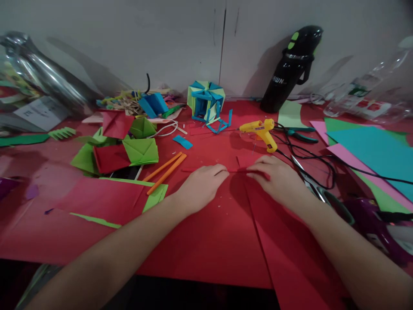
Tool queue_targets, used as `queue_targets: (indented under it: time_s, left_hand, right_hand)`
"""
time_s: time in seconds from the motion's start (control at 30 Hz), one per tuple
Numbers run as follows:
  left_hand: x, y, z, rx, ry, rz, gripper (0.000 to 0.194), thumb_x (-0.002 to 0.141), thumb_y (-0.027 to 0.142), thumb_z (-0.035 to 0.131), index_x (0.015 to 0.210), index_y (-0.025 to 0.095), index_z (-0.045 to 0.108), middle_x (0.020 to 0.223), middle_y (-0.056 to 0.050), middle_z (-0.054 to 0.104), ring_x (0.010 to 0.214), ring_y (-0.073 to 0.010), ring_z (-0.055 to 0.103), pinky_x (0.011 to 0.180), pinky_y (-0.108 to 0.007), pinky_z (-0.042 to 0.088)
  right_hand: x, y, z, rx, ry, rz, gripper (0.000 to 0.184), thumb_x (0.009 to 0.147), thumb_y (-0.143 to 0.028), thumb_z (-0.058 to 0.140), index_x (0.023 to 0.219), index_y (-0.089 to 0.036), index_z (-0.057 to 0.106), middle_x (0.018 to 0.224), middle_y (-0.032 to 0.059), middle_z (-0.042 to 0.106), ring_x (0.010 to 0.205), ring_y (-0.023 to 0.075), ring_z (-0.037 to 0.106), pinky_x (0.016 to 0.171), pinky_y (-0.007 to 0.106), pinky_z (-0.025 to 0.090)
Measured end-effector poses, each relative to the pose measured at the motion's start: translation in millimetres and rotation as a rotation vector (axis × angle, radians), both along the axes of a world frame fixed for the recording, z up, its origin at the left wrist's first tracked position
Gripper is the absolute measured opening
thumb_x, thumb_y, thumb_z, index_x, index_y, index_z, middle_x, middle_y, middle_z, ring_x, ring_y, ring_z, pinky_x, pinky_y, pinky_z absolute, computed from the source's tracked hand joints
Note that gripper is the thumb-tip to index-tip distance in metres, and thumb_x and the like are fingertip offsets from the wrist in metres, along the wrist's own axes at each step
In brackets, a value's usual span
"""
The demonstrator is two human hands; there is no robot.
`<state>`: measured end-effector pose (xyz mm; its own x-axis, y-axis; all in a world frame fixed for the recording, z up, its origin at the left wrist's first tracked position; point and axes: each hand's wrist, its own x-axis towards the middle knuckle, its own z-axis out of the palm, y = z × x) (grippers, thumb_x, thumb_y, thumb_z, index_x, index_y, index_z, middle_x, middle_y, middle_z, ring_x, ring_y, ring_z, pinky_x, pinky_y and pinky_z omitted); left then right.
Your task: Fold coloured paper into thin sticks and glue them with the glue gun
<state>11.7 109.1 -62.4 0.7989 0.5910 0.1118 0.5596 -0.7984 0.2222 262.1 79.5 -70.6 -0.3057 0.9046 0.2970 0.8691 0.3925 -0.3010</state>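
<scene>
A narrow strip of folded red paper [237,169] lies across the middle of the red tabletop. My left hand [204,185] pinches it with fingers closed, and its left end sticks out past that hand. On the other side, my right hand [279,178] has its fingers closed on the strip's right part. A larger red sheet [274,224] stretches under my right forearm toward the table's front edge. Left of my left hand lie two orange paper sticks [167,172]. Just beyond my right hand is a yellow glue gun [263,131], lying on its side.
Green and red folded paper pieces [140,151] are heaped at left. A blue-and-green paper model [206,101] stands by the wall, near a black bottle [290,71]. Scissors [306,176], a black cord [322,158], coloured sheets [377,148] and a purple tool [364,221] lie right.
</scene>
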Motion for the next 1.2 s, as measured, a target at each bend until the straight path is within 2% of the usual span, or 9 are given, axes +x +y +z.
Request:
queue_targets:
  time_s: [0.23,0.43,0.63,0.73,0.87,1.03,1.2]
  left_hand:
    - [0.5,18.2,6.3,-0.066,0.015,0.019,0.035,0.091,0.001,0.037,0.11,0.017,0.062,0.112,-0.007,0.065,0.105,-0.0194,0.063,0.09,-0.03,0.05]
    - [0.3,22.6,9.9,-0.052,0.01,-0.032,0.034,0.092,0.004,0.037,0.109,0.017,0.063,0.113,-0.008,0.066,0.105,-0.0188,0.063,0.089,-0.029,0.05]
    - [0.2,14.2,7.2,0.058,0.088,-0.102,0.03,0.094,0.007,0.041,0.111,0.015,0.065,0.117,-0.01,0.069,0.109,-0.0221,0.065,0.092,-0.033,0.052]
    - [-0.3,8.4,4.5,0.104,0.073,-0.103,0.028,0.093,0.009,0.046,0.113,0.014,0.065,0.122,-0.01,0.069,0.107,-0.0233,0.067,0.091,-0.036,0.054]
    - [-2.3,3.6,2.8,0.121,0.043,-0.099,0.029,0.09,0.008,0.047,0.112,0.013,0.066,0.123,-0.011,0.069,0.107,-0.0244,0.068,0.091,-0.038,0.056]
    - [-6.4,1.0,-1.4,0.134,-0.026,-0.084,0.036,0.088,0.006,0.046,0.117,0.012,0.066,0.13,-0.011,0.068,0.111,-0.024,0.067,0.097,-0.039,0.055]
    - [-9.1,-1.2,-6.9,0.095,-0.083,-0.059,0.039,0.088,0.006,0.046,0.122,0.011,0.066,0.134,-0.011,0.066,0.12,-0.024,0.063,0.105,-0.042,0.051]
  right_hand:
    - [6.9,10.6,-4.9,-0.015,0.076,0.023,0.015,0.095,-0.026,0.058,0.093,-0.021,0.072,0.096,0.0066,0.07,0.092,0.0229,0.062,0.085,0.038,0.05]
    - [10.6,16.1,-8.5,0.004,0.069,0.053,0.017,0.096,-0.026,0.056,0.093,-0.021,0.073,0.097,0.0068,0.07,0.092,0.0226,0.061,0.086,0.039,0.05]
    - [9.1,-0.4,4.9,-0.013,-0.095,0.03,0.024,0.094,-0.02,0.052,0.097,-0.02,0.076,0.096,0.0085,0.068,0.092,0.0229,0.063,0.085,0.037,0.051]
    - [16.2,-10.8,13.1,-0.054,-0.224,-0.057,0.029,0.092,-0.02,0.049,0.095,-0.019,0.077,0.093,0.0089,0.068,0.087,0.0228,0.065,0.078,0.036,0.051]
    - [34.6,-14.2,17.9,-0.174,-0.293,-0.202,0.031,0.09,-0.024,0.049,0.099,-0.021,0.078,0.105,0.008,0.071,0.087,0.0237,0.068,0.068,0.035,0.05]
    - [51.1,-9.6,17.1,-0.226,-0.3,-0.245,0.033,0.087,-0.026,0.049,0.102,-0.023,0.078,0.111,0.0069,0.074,0.093,0.0255,0.07,0.075,0.037,0.052]
    - [44.5,-9.2,17.6,-0.21,-0.271,-0.332,0.03,0.086,-0.027,0.052,0.099,-0.023,0.079,0.11,0.0056,0.075,0.09,0.0272,0.071,0.071,0.038,0.052]
